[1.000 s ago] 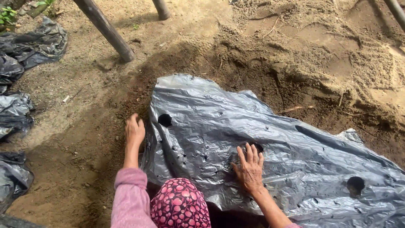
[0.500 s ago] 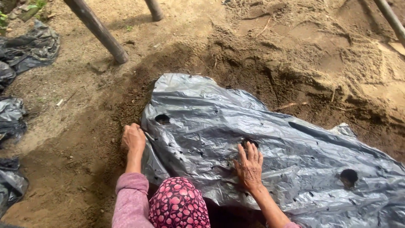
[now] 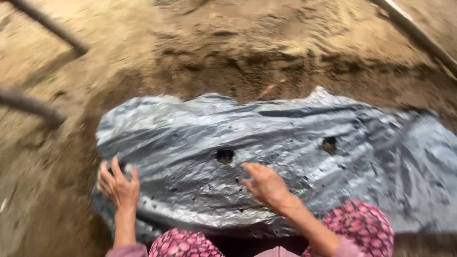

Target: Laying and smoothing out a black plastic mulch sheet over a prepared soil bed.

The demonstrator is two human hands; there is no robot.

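Currently left hand (image 3: 118, 186) flat at sheet (image 3: 266, 162) left edge, right hand (image 3: 266, 184) just below hole (image 3: 224, 155); fingers apart, gripping nothing.

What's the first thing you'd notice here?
A big crinkled grey plastic sheet lies across the brown soil, with round holes in it. The left hand rests on the sheet's left edge, and the right hand is spread over its middle, just below one hole.
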